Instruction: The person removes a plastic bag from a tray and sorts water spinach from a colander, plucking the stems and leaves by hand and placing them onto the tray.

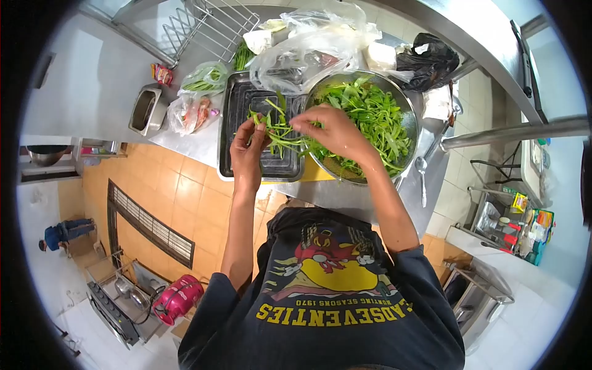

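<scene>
Green stems (280,132) are pinched in the left hand (248,145), thumb against fingers, above the dark tray (237,105); right hand (330,128) is just beside, back of hand up, over the left edge of the metal colander (399,98); its fingers are bunched near the stems, can't tell if it grips any; the two hands are apart from each other; colander sits right of the tray, heaped with leafy greens (376,114); clear plastic bag (302,55) lies behind both, black bag (428,61) farther right; spoon (422,176) is on the steel counter (351,198), right of the colander; bagged green vegetables (206,79) lie left of the tray.
</scene>
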`<state>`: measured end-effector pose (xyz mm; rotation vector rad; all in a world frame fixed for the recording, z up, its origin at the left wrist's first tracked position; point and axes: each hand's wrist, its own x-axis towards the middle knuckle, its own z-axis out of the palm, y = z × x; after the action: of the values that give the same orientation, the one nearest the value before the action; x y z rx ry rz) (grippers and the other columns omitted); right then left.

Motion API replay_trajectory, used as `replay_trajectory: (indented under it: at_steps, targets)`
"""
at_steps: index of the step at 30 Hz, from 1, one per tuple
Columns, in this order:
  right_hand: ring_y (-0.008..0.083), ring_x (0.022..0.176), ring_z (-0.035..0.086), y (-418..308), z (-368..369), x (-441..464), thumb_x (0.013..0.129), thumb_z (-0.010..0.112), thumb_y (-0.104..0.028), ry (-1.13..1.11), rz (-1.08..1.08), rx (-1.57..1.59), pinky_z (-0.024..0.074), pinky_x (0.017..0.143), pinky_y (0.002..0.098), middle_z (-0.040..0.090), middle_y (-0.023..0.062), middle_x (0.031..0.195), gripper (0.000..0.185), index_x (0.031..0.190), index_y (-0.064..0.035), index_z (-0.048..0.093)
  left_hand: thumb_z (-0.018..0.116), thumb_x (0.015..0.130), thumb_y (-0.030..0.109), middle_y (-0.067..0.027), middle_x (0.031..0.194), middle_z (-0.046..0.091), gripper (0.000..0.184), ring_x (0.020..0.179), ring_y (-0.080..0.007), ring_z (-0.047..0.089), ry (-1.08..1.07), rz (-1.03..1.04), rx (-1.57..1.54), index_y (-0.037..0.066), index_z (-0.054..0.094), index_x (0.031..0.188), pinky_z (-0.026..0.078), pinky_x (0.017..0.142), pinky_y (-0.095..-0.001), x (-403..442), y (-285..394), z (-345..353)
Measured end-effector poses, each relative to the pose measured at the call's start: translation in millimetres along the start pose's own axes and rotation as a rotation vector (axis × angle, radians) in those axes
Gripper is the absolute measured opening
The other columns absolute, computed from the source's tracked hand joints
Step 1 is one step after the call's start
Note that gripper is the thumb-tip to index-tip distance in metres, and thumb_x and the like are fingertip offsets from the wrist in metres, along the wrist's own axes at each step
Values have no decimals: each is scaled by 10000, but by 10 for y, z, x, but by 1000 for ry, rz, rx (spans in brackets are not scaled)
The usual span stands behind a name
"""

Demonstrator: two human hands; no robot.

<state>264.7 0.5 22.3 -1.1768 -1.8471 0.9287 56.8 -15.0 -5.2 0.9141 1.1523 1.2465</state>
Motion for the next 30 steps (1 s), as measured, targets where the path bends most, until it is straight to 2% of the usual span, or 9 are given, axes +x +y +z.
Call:
replay_trajectory:
  at_steps: [1,6,10,13,17,18,21,27,30]
  targets:
    - [259,816,614,6,-24,-49,858,695,-267,8,-79,-29,466,789,360,703,86,850,195,913,-82,720,618,962,190,-62,1090,624,360,926,-126,622,-12,11,-11,2,562,1264,525,841,-285,25,13,68]
    - [265,931,590,-56,-273,-320,850,694,-246,85,27,-143,362,967,391,675,57,897,157,926,-110,713,647,936,140,-29,1025,622,287,954,-134,622,-73,-30,-124,61,576,1202,532,834,-298,153,11,456]
    - [277,919,593,9,-466,-472,858,674,-195,242,25,-183,369,963,396,668,71,888,123,923,-95,702,620,953,138,-58,1073,615,389,1032,-156,606,-171,-104,-129,84,477,1310,525,870,-296,169,-38,699]
    - [283,909,593,57,-608,-580,865,663,-173,263,67,-179,374,956,403,666,78,888,108,918,-82,686,596,969,141,-100,1144,598,472,1119,-167,563,-138,369,193,59,392,1386,515,875,-280,107,-72,935]
    - [296,903,591,87,-738,-673,883,643,-164,291,113,-160,379,943,406,660,91,890,104,914,-67,667,671,887,146,-68,1218,595,285,1198,-256,496,-288,874,1007,153,664,1173,348,1024,-428,88,93,934]
    - [296,905,590,69,-746,-682,888,640,-168,307,135,-155,369,959,396,659,95,894,112,924,-64,662,700,844,157,-10,1240,601,205,1195,-274,490,-282,869,994,201,732,1041,298,1039,-431,67,112,991]
    - [286,954,597,119,-787,-681,902,633,-170,269,178,-140,392,956,389,673,101,939,141,985,-62,668,715,832,151,-6,1184,634,233,1153,-236,520,-337,914,1022,188,723,1062,305,1028,-430,102,82,1000]
    - [293,1027,600,107,-824,-643,928,617,-165,512,121,-81,460,890,376,673,138,1080,227,1125,-67,674,732,822,127,-73,924,696,218,876,-249,630,-347,719,769,103,731,1039,451,850,-370,200,72,997]
    - [275,982,618,110,-880,-683,938,604,-160,648,177,-47,452,897,338,672,129,1054,215,1113,-61,682,723,869,173,-74,898,696,223,822,-168,630,-308,438,612,71,713,1067,481,777,-297,207,-60,947]
